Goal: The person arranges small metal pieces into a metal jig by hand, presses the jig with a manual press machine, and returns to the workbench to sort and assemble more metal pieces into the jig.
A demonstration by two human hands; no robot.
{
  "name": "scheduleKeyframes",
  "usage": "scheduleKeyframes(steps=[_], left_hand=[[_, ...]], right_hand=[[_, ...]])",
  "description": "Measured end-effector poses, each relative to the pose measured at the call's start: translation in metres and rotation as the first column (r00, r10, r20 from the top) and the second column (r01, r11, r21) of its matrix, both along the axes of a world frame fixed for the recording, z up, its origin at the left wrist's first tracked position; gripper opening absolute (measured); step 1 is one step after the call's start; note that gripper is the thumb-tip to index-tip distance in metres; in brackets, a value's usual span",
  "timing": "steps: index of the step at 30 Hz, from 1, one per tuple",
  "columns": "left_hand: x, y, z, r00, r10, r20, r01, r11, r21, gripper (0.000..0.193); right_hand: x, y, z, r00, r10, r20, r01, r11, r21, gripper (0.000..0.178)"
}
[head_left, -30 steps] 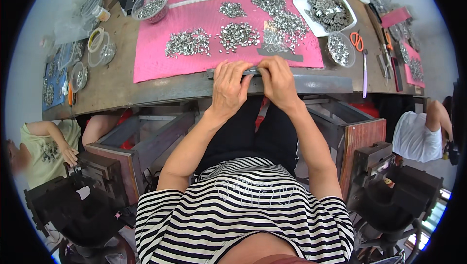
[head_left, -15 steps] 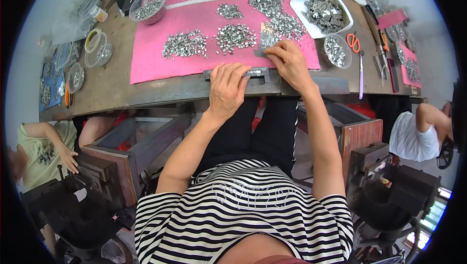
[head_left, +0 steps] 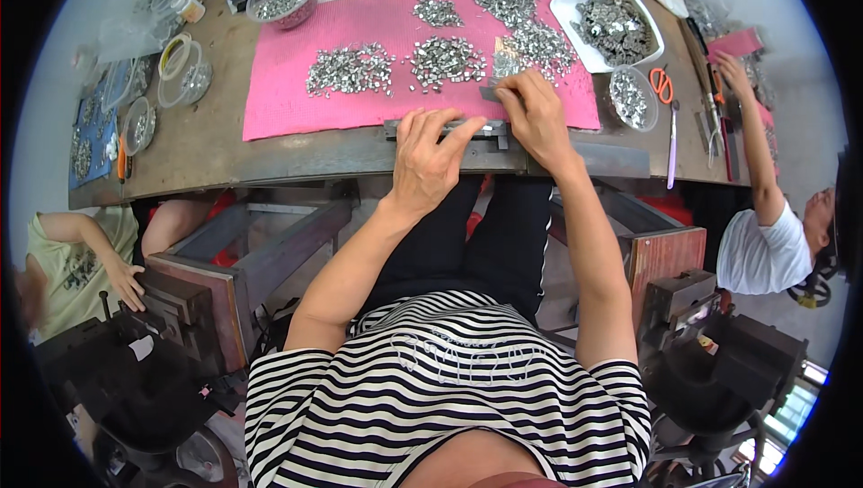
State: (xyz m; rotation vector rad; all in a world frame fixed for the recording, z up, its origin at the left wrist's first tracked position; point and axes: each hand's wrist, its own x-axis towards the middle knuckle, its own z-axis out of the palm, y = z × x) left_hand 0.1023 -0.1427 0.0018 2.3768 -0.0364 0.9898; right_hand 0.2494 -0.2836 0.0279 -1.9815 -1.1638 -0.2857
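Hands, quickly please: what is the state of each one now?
Left hand: open, fingers spread flat on the metal bar.
Right hand: closed, pinching a small metal piece above the pink mat.

A worn brown wooden workbench (head_left: 216,151) carries a pink woven mat (head_left: 288,84) strewn with heaps of small silver metal pieces (head_left: 351,70), and a narrow grey metal bar (head_left: 476,128) lies along the bench's near edge. To the right stand a white rectangular tray (head_left: 575,12) of metal parts, a small clear bowl (head_left: 629,97) and orange-handled scissors (head_left: 662,85). At the left are clear round plastic tubs (head_left: 184,79) and a blue sheet (head_left: 94,133).
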Motion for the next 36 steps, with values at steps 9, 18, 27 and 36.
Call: scheduleKeyframes(steps=[9,18,27,36], left_hand=[[0.009,-0.003,0.018,0.992,0.024,-0.122,-0.032,0.997,-0.064,0.019],[0.004,-0.003,0.012,0.999,0.009,-0.048,-0.013,0.997,-0.070,0.043],[0.004,-0.004,0.003,1.000,0.004,-0.021,-0.005,0.997,-0.077,0.048],[0.004,-0.004,0.003,1.000,0.004,-0.005,-0.004,0.996,-0.093,0.048]], right_hand=[[-0.035,-0.012,-0.004,0.927,-0.025,-0.375,0.088,0.985,0.150,0.008],[-0.046,-0.003,-0.009,0.981,0.050,-0.185,-0.021,0.987,0.156,0.007],[-0.047,0.004,-0.012,0.995,0.059,-0.077,-0.051,0.993,0.105,0.011],[-0.046,0.003,-0.011,0.995,0.074,-0.064,-0.069,0.995,0.074,0.012]])
